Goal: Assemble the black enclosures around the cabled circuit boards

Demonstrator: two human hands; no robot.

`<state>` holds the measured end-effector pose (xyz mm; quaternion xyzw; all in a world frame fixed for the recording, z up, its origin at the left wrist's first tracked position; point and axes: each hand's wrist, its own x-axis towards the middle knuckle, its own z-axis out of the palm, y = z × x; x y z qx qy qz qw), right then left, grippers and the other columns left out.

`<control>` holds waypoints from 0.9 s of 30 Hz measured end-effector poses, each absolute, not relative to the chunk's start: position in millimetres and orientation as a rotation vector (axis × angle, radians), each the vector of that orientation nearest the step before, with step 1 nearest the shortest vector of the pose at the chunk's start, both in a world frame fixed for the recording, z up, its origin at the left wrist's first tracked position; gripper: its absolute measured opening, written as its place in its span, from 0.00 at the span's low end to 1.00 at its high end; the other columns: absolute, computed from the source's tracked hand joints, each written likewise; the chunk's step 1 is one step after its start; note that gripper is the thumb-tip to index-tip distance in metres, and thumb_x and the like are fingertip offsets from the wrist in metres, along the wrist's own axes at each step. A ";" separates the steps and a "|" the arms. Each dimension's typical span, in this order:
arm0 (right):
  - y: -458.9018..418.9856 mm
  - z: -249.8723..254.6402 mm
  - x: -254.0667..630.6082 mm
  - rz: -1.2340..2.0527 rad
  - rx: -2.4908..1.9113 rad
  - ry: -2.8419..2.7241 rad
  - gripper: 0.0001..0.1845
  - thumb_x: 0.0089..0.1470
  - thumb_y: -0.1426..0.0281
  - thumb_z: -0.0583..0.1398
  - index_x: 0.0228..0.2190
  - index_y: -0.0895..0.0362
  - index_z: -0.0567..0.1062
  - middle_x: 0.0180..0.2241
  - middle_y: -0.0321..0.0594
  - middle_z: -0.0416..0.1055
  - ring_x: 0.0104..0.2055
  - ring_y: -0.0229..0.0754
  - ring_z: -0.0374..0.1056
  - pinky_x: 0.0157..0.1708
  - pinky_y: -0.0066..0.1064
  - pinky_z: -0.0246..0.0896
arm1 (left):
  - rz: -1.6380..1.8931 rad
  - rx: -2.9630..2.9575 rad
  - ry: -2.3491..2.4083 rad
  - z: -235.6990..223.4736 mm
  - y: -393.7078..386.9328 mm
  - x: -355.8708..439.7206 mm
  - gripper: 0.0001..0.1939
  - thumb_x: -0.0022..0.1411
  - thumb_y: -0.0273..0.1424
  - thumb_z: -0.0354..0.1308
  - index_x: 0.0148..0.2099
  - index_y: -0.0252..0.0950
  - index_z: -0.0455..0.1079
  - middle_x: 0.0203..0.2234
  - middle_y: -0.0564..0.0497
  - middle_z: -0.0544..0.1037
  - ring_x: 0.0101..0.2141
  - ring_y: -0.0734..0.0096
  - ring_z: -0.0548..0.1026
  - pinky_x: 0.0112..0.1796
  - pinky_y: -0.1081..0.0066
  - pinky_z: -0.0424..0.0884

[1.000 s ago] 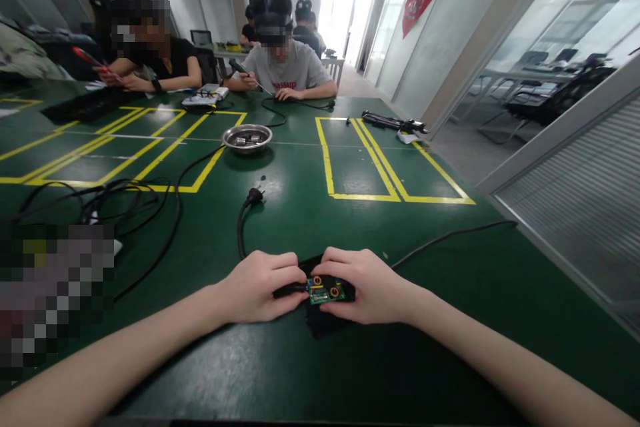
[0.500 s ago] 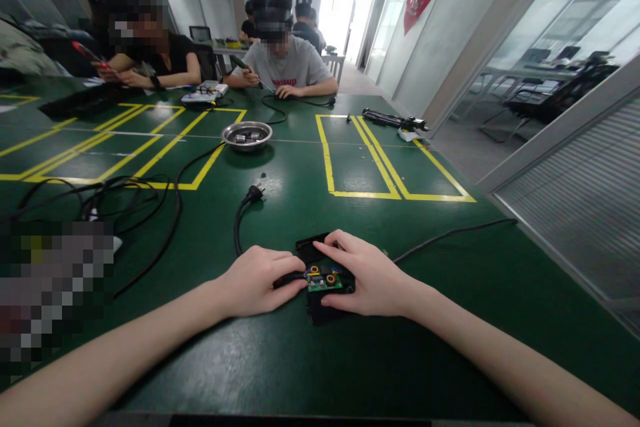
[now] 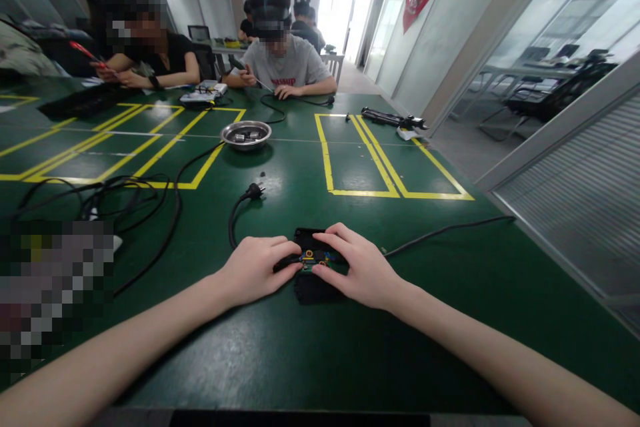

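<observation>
A small green circuit board (image 3: 310, 261) with copper-wound coils and coloured wires sits between my hands, low over the table. My left hand (image 3: 256, 268) pinches the black cable (image 3: 286, 261) at the board's left end. From the right, my right hand (image 3: 369, 271) spans the board, its thumb on the near right edge and its fingers at the far side, hiding that end. One black plastic casing piece (image 3: 315, 291) lies under and in front of the board. Another black casing part (image 3: 303, 237) shows just beyond it, partly covered by my right fingers.
A black power plug (image 3: 254, 191) lies ahead on the green table. Farther off stands a metal bowl (image 3: 246, 135) holding small metal parts. Coiled cables (image 3: 125, 197) lie at left, and a cord (image 3: 445, 235) runs right. Two people work across the table.
Both hands have shifted slightly away from me and left, with the board and casing. My right thumb has come from the near casing onto the board's edge.
</observation>
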<state>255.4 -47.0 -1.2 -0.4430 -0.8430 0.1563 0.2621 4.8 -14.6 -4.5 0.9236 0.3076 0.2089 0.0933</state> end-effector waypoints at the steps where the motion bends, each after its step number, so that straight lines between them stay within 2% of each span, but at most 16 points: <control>1: -46.0 0.3 257.8 0.453 -1.169 -2.284 0.23 0.63 0.61 0.64 0.56 0.55 0.73 0.50 0.48 0.73 0.49 0.50 0.74 0.49 0.42 0.73 | 0.625 2.741 0.922 -5.1 -13.6 4.7 0.07 0.72 0.33 0.59 0.47 0.37 0.76 0.36 0.51 0.84 0.33 0.69 0.82 0.32 0.73 0.70; 4: -44.2 3.0 265.7 0.493 -1.103 -2.319 0.29 0.58 0.62 0.67 0.59 0.54 0.71 0.55 0.49 0.71 0.52 0.51 0.74 0.51 0.43 0.73 | 0.633 2.748 0.941 -6.8 -11.1 4.4 0.07 0.72 0.34 0.60 0.47 0.38 0.76 0.36 0.52 0.84 0.33 0.69 0.82 0.33 0.73 0.71; 7: -43.7 0.5 268.8 0.419 -1.098 -2.377 0.34 0.53 0.63 0.69 0.59 0.55 0.70 0.56 0.52 0.71 0.55 0.56 0.72 0.53 0.49 0.72 | 0.643 2.752 0.945 -7.1 -9.9 3.6 0.07 0.71 0.34 0.62 0.47 0.38 0.77 0.35 0.52 0.83 0.33 0.69 0.82 0.33 0.73 0.71; 11: -43.8 -4.6 265.4 0.348 -1.132 -2.369 0.30 0.53 0.67 0.66 0.57 0.56 0.71 0.55 0.53 0.72 0.54 0.56 0.72 0.53 0.50 0.72 | 0.660 2.739 0.942 -5.3 -9.6 2.2 0.07 0.71 0.34 0.62 0.47 0.37 0.77 0.35 0.52 0.81 0.32 0.70 0.80 0.32 0.74 0.71; 14: -43.3 -5.3 262.8 0.325 -1.146 -2.348 0.27 0.54 0.69 0.65 0.56 0.56 0.72 0.54 0.52 0.72 0.52 0.55 0.72 0.52 0.49 0.73 | 0.665 2.733 0.918 -4.0 -9.1 1.1 0.07 0.71 0.34 0.61 0.46 0.38 0.77 0.38 0.50 0.79 0.32 0.71 0.80 0.32 0.74 0.73; 19: -41.7 -6.1 260.6 0.314 -1.155 -2.326 0.27 0.53 0.67 0.67 0.55 0.55 0.72 0.53 0.51 0.73 0.51 0.55 0.72 0.50 0.49 0.73 | 0.720 2.721 0.846 -5.3 -6.7 -0.2 0.07 0.71 0.34 0.60 0.46 0.38 0.78 0.48 0.47 0.79 0.39 0.69 0.82 0.39 0.72 0.78; 22: -39.9 -6.9 260.2 0.309 -1.157 -2.311 0.27 0.54 0.66 0.67 0.55 0.55 0.72 0.52 0.50 0.74 0.51 0.54 0.73 0.50 0.49 0.73 | 0.739 2.727 0.810 -6.9 -4.7 -0.4 0.07 0.72 0.33 0.60 0.46 0.38 0.78 0.49 0.47 0.80 0.42 0.66 0.83 0.42 0.70 0.79; 27: -36.0 -6.1 262.6 0.297 -1.160 -2.322 0.25 0.55 0.65 0.68 0.53 0.54 0.75 0.52 0.50 0.74 0.50 0.54 0.72 0.50 0.50 0.73 | 0.740 2.737 0.867 -8.7 -2.6 -0.4 0.08 0.71 0.33 0.61 0.49 0.38 0.79 0.50 0.46 0.80 0.42 0.65 0.84 0.42 0.69 0.81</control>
